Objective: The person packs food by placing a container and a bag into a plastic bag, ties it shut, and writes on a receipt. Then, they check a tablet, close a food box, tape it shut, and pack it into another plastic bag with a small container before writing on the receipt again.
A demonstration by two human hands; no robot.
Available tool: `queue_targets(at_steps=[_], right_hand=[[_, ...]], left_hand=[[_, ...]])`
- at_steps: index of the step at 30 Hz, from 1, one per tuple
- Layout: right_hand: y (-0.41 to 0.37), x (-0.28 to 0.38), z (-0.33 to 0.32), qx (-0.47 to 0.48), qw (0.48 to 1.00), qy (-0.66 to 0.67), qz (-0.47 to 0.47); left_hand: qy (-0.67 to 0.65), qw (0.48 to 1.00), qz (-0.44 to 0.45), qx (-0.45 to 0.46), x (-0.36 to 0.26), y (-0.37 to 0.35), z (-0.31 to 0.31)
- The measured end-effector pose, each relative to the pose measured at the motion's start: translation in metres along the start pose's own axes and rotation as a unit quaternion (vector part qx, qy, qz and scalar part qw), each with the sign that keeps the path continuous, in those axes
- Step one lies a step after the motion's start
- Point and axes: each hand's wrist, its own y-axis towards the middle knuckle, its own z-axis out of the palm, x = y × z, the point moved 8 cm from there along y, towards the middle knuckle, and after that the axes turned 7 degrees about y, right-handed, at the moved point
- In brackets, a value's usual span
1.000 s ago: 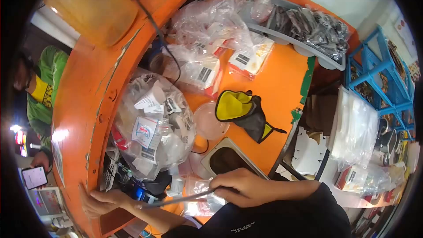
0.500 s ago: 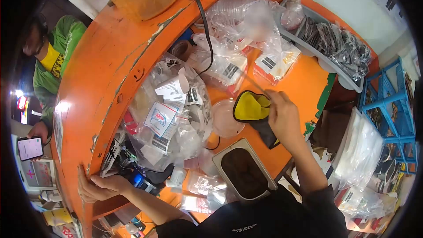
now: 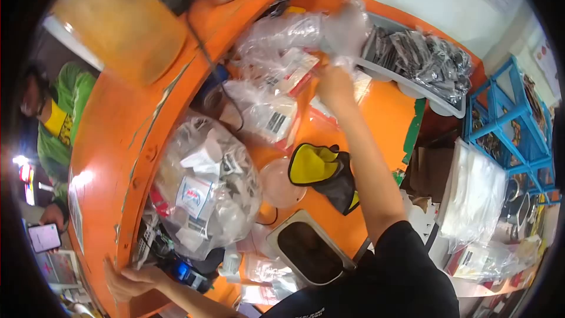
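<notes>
My right hand (image 3: 336, 89) reaches over the orange table, beside the plastic-bagged packets (image 3: 294, 70); its fingers are blurred and what they hold, if anything, is unclear. Below my right forearm's left side lies a black and yellow cloth item (image 3: 329, 174). A round clear lid (image 3: 282, 182) sits left of it. My left hand (image 3: 130, 280) rests at the orange counter's edge with its fingers apart, holding nothing. Between my hands stands a clear bag of papers and cups (image 3: 206, 188).
A metal container (image 3: 309, 247) with dark contents is near my body. A grey tray (image 3: 412, 76) of wrapped items stands at the back right, by a blue rack (image 3: 509, 123). Across the counter (image 3: 112, 141), a person in green (image 3: 59, 141) holds a phone (image 3: 45, 238).
My right hand has moved up and away from the black and yellow item, toward the bagged packets. The view has shifted. My left hand stays at the counter edge.
</notes>
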Motion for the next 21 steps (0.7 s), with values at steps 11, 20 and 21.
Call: queue_targets(at_steps=[11, 20, 21], right_hand=[[0.036, -0.020, 0.090, -0.107, 0.978, 0.179, -0.027], [-0.012, 0.004, 0.063, 0.139, 0.971, 0.184, -0.058], [-0.018, -0.004, 0.086, 0.158, 0.973, 0.165, -0.022]], left_hand=[[0.037, 0.998, 0.032, -0.029, 0.007, -0.005, 0.000], [0.146, 0.986, 0.071, -0.039, 0.015, -0.015, 0.008], [0.157, 0.984, 0.071, -0.037, 0.021, -0.018, 0.008]])
